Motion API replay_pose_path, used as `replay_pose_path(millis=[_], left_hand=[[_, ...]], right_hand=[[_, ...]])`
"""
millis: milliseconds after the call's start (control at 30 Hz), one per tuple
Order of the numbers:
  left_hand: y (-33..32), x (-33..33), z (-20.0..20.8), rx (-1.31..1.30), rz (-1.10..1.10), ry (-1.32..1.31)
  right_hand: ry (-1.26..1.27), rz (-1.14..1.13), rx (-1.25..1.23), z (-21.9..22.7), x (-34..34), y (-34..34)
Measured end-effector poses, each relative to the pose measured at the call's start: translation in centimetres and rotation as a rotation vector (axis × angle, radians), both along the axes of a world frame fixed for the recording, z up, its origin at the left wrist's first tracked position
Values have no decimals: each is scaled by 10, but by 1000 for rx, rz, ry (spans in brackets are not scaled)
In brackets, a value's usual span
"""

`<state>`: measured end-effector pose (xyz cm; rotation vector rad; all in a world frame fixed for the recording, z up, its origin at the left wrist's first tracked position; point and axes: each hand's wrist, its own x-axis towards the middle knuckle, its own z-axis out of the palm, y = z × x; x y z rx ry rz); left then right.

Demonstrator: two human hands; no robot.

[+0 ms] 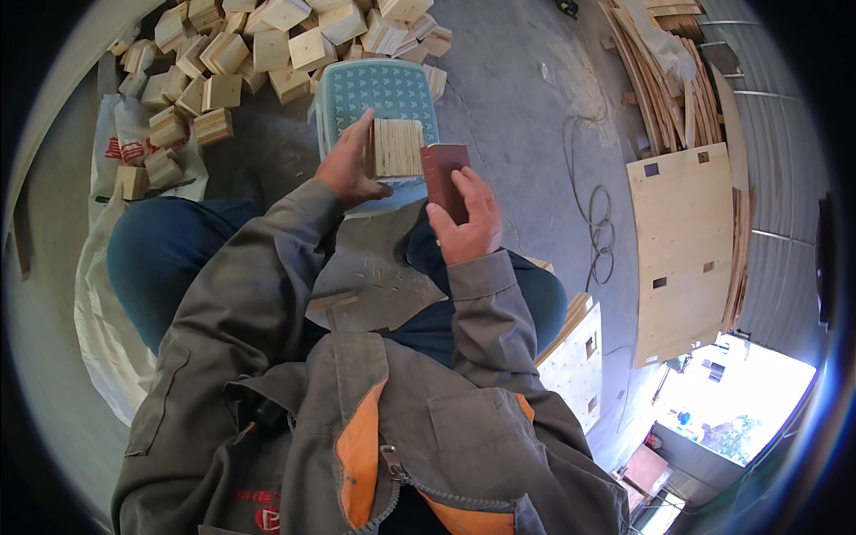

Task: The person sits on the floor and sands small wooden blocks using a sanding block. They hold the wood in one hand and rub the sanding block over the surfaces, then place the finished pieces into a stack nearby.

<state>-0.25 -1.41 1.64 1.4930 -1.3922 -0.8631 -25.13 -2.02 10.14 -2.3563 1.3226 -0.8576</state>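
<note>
A light-blue plastic stool (378,85) with a raised pattern on its top stands in front of my knees. On its near part lies a squarish stack of thin plywood pieces (398,148), their layered edges facing up. My left hand (352,168) grips this stack, fingers along its left side and thumb at the near corner. Just right of the stack, my right hand (469,214) holds a reddish-brown rectangular block (443,178), tilted, its fingers across the face. Whether the block touches the stack I cannot tell.
Plywood blocks (290,49) lie heaped beyond the stool and to its left. A white woven sack (111,267) is spread at my left. On the right are a cable (599,234), a large plywood sheet (682,241) with square holes, and stacked boards (655,98).
</note>
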Motion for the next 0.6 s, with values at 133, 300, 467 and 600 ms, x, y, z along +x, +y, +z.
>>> replay_pose_path(millis=[133, 300, 467, 600], left_hand=[[-6, -7, -5, 35, 59, 8], [-9, -9, -13, -46, 74, 11], [-8, -13, -13, -47, 121, 24], [-9, -10, -16, -66, 135, -5]], right_hand=[[126, -2, -27, -8, 15, 24], [197, -64, -75, -15, 30, 21], [223, -115, -92, -21, 51, -19], [261, -180, -29, -16, 73, -49]])
